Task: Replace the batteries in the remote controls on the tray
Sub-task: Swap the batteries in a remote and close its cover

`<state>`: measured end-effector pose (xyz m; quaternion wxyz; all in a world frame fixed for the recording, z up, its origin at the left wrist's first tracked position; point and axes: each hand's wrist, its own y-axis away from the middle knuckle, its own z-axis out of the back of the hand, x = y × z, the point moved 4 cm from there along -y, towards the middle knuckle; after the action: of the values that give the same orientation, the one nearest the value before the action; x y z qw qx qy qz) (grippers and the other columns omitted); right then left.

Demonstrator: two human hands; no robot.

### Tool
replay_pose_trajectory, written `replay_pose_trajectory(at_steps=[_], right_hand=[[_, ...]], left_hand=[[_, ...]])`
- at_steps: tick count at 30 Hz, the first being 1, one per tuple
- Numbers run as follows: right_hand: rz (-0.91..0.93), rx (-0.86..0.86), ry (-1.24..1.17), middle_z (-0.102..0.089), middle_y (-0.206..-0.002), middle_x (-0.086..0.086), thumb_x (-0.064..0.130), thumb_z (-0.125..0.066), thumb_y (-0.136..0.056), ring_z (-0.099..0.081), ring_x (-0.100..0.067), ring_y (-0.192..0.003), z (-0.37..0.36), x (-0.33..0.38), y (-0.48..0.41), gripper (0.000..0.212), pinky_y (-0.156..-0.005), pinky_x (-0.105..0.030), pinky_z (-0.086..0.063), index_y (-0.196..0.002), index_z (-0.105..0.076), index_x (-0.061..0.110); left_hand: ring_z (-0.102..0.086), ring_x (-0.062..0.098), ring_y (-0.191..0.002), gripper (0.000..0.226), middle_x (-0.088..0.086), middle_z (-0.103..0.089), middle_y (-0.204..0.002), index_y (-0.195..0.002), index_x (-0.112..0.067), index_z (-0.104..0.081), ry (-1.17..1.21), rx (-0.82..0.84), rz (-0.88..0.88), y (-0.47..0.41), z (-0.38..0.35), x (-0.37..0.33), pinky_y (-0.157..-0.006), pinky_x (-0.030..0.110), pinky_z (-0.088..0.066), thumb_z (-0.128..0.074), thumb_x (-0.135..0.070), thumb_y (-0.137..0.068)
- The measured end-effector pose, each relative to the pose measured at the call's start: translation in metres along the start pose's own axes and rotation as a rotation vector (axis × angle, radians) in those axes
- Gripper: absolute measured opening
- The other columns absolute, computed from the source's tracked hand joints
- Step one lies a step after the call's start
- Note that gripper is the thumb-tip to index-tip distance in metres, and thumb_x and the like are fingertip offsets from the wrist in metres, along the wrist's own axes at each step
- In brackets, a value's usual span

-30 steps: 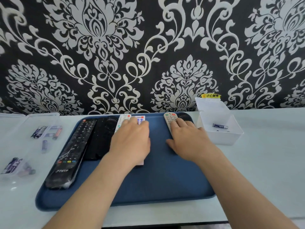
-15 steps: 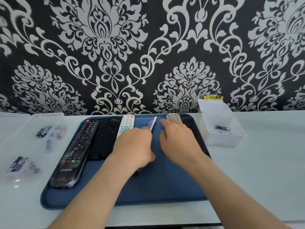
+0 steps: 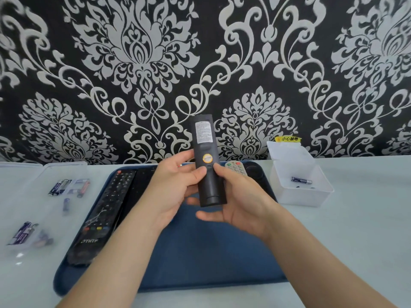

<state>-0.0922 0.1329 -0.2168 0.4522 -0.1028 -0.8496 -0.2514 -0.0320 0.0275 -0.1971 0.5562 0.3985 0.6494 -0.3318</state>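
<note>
While we hold the black remote [image 3: 208, 152] up over the blue tray [image 3: 200, 261], its back faces us and its long side runs from 6 to 12 o'clock. Our left hand [image 3: 173, 192] and right hand [image 3: 242, 203] both grip its low end, thumbs [image 3: 198, 172] on the back. We think the cover [image 3: 211, 187] slides toward 6 o'clock, into open room above the tray.

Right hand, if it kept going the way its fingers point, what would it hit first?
Probably the left hand, just past the right hand beneath the black remote both hold; depth is unclear.
</note>
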Motion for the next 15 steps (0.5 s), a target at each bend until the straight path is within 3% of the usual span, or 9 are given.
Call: replay_pose_trajectory(at_steps=[6,11,13,15], right_hand=[[0.049,-0.125,0.066,-0.061,-0.122,-0.03,0.029,-0.047,-0.096,-0.067,-0.028,-0.082,0.0096,0.0018,-0.0018,0.04,-0.059,-0.036,-0.055,-0.121,-0.062,0.0],[0.138,-0.041,0.05,-0.072,-0.089,-0.011,0.031,-0.05,-0.101,-0.069,-0.028,-0.083,0.0056,0.0058,0.0011,0.034,-0.05,-0.028,-0.051,-0.118,-0.062,0.004],[0.17,-0.025,0.041,-0.071,-0.086,-0.008,0.032,-0.049,-0.101,-0.069,-0.024,-0.078,0.0041,0.0072,0.0019,0.036,-0.045,-0.024,-0.049,-0.119,-0.062,0.003],[0.182,-0.02,0.014,-0.069,-0.084,-0.009,0.029,-0.048,-0.102,-0.068,-0.02,-0.073,0.0039,0.0078,0.0023,0.033,-0.046,-0.023,-0.049,-0.118,-0.062,0.004]], left_hand=[[-0.071,0.025,-0.093,0.043,0.005,-0.076,-0.097,-0.122,-0.019,-0.06,-0.218,-0.006,-0.062,0.0013,-0.0053,0.0001,-0.08,0.038,-0.057,-0.057,0.008,-0.089],[-0.068,0.019,-0.101,0.037,-0.005,-0.073,-0.105,-0.115,-0.033,-0.065,-0.282,-0.031,-0.11,0.0002,-0.0039,-0.0028,-0.093,0.04,-0.051,-0.061,-0.006,-0.091],[-0.065,0.02,-0.101,0.031,-0.009,-0.072,-0.107,-0.113,-0.036,-0.066,-0.303,-0.051,-0.137,0.0003,-0.0045,-0.0029,-0.09,0.035,-0.053,-0.062,-0.014,-0.091],[-0.066,0.012,-0.09,0.029,-0.008,-0.072,-0.105,-0.117,-0.032,-0.066,-0.265,-0.039,-0.138,0.0019,-0.0092,-0.0009,-0.074,0.022,-0.052,-0.059,-0.016,-0.094]])
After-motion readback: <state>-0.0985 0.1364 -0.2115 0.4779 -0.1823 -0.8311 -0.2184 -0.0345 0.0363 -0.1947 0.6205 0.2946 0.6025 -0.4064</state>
